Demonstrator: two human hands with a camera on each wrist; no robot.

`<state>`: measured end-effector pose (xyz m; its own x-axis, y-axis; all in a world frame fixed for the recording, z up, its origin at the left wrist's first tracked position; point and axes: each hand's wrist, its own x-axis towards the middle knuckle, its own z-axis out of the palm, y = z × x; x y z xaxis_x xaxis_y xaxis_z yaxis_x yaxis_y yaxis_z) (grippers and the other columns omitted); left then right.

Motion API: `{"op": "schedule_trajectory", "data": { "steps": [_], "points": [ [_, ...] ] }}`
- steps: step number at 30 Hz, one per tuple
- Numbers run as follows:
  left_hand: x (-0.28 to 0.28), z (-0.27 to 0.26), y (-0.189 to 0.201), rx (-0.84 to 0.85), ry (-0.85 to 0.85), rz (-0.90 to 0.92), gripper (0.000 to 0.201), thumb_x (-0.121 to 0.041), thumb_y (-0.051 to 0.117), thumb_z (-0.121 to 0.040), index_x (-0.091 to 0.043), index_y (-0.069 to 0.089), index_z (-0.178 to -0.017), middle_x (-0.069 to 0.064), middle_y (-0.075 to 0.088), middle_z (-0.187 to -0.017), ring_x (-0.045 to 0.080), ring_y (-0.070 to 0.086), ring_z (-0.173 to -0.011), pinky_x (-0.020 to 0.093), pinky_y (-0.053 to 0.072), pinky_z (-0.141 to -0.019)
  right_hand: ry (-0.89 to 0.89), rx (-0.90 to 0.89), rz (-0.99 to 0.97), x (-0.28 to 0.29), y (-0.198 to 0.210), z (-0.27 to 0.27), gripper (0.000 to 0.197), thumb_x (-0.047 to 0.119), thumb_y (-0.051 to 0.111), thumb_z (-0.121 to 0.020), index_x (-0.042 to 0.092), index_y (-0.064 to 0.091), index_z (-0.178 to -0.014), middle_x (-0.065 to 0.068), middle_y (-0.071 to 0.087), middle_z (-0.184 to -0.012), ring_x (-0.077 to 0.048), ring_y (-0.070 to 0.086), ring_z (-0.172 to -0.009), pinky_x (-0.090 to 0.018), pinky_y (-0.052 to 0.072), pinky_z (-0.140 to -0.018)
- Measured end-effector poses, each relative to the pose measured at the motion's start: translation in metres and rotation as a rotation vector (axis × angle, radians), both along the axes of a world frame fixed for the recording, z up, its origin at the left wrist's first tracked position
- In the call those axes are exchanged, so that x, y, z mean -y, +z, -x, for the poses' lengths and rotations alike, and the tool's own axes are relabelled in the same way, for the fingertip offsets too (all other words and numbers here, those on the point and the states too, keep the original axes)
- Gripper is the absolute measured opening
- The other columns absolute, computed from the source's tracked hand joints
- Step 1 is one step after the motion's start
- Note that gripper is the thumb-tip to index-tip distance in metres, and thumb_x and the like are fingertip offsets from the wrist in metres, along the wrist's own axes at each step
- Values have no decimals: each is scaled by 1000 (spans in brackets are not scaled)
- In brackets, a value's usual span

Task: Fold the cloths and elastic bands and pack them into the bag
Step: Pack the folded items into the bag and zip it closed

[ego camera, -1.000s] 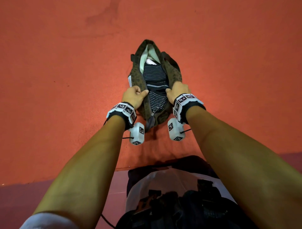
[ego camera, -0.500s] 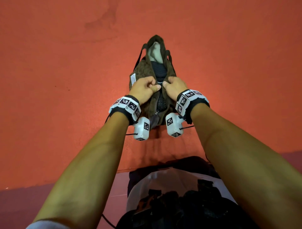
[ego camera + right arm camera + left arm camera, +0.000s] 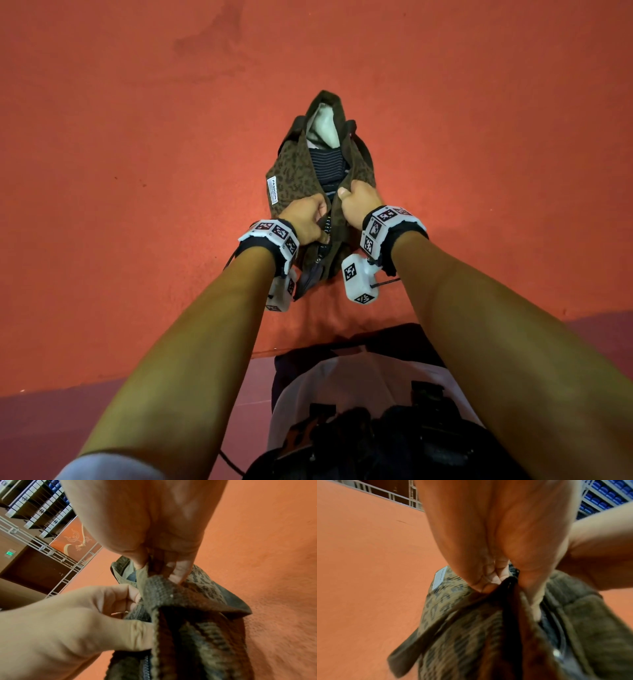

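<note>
A brown leopard-print bag [image 3: 294, 171] lies on the red floor, its mouth narrowed to a slit. Inside show a dark striped cloth [image 3: 327, 164] and, at the far end, a white cloth [image 3: 323, 125]. My left hand [image 3: 323, 226] pinches the left edge of the opening near the zipper end. My right hand [image 3: 344, 195] grips the right edge a little farther along. In the left wrist view my left hand [image 3: 496, 580] pinches the bag [image 3: 462, 635] edge. In the right wrist view my right hand [image 3: 163, 568] holds the bag [image 3: 197, 615] edge beside the zipper [image 3: 147, 664].
Red floor [image 3: 137, 171] spreads all around the bag. A purple strip [image 3: 51, 428] runs along the near edge, by my torso with dark harness gear [image 3: 376, 428]. A metal railing [image 3: 51, 550] and blue seats [image 3: 604, 493] stand far off.
Both hands drew the bag's edges together, closing the wide opening to a slit. Since then my left hand has slid back toward the zipper end.
</note>
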<state>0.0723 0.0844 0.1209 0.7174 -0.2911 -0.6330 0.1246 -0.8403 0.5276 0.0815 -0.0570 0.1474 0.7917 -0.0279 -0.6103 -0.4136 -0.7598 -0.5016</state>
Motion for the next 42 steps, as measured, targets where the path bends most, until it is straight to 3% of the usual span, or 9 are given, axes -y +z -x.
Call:
{"op": "schedule_trajectory", "data": {
  "steps": [4,7,11,18,21,25,33,37,42],
  "points": [
    [5,5,-5,65,-24,-49,44,-9,81,-70,-14,45,-94,3,53,-89,23,50,-82,32,44,-74,-29,13,-21,1,1,0,33,27,39,-104,-2,56,-109,-22,61,-112,-38,59,-102,-40,49,-86],
    [9,8,-8,76,-30,-61,46,-11,82,-69,-13,44,-95,4,53,-91,23,51,-83,29,41,-72,-59,-42,-67,-1,1,3,31,31,44,-102,3,52,-93,-20,62,-101,-40,65,-84,-48,58,-76],
    [11,15,-15,108,-24,-52,51,-16,84,-69,-9,50,-107,5,53,-103,20,50,-92,29,42,-78,39,-161,-14,0,6,4,38,45,67,-85,9,53,-83,-16,66,-93,-36,66,-83,-51,58,-76],
    [6,20,-17,138,-8,-26,45,-16,84,-68,-14,46,-93,5,50,-95,22,47,-83,28,32,-68,174,-303,36,-4,31,5,42,8,76,-77,-5,58,-113,-23,66,-105,-37,66,-97,-51,57,-84],
    [-4,23,-21,131,15,-22,46,-24,83,-70,-18,51,-103,5,48,-96,23,48,-86,28,33,-72,110,-285,32,-6,32,4,56,9,70,-84,-2,43,-131,-15,61,-106,-31,61,-97,-37,51,-74],
    [-18,28,-22,107,8,-12,56,-35,83,-69,-25,50,-113,7,48,-98,27,48,-90,32,34,-75,-26,-224,-11,-8,27,2,83,1,66,-87,2,11,-151,-19,47,-137,-34,51,-121,-32,41,-79],
    [-25,35,-14,41,28,-19,57,-46,79,-69,-41,40,-110,4,66,-98,28,64,-86,42,55,-81,128,81,1,-14,14,16,32,8,68,-80,14,43,-100,-10,59,-89,-29,61,-75,-37,51,-62],
    [-29,42,-19,60,46,2,56,-51,76,-73,-46,41,-116,1,67,-98,26,65,-85,34,54,-76,291,57,36,-15,20,13,24,13,76,-73,20,54,-77,-2,63,-81,-24,64,-75,-28,47,-54],
    [-33,44,-22,43,95,59,66,-47,78,-75,-47,42,-130,-2,65,-99,23,63,-88,31,52,-78,304,65,-6,-23,24,7,6,12,74,-75,16,71,-78,-2,69,-85,-21,67,-80,-35,60,-69]
  ]
}}
